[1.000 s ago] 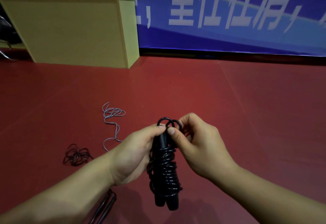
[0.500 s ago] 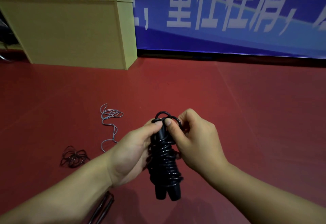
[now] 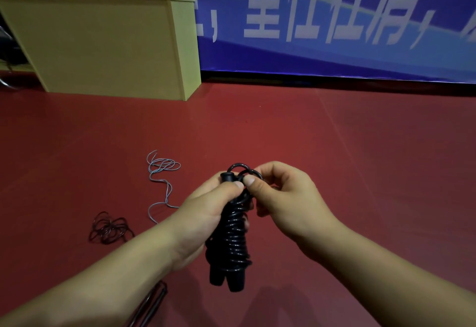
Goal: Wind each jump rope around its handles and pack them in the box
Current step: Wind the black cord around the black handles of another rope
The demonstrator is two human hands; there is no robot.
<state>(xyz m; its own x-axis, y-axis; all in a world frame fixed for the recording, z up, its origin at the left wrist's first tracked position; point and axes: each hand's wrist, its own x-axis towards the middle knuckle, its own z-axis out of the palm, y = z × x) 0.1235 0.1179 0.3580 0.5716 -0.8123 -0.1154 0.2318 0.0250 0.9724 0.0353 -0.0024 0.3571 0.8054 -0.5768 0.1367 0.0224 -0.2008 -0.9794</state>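
Black rope [image 3: 233, 234] nearly wound, left hand [image 3: 206, 213] clamped on its handles, right hand [image 3: 280, 198] pinching last loops; grey rope [image 3: 162, 172], dark rope [image 3: 109, 227] unwound; box [image 3: 103, 46] awaits

Both hands [image 3: 206, 213] grip a coiled black jump rope [image 3: 233, 234] above red floor [image 3: 334, 159].

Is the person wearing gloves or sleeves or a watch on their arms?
No. The left hand and the right hand are both bare, with no gloves and no rings on the fingers that show. Both forearms are bare too, as far as the picture's edges: no sleeves, watch or bracelet. The thumbnails look short and plain.
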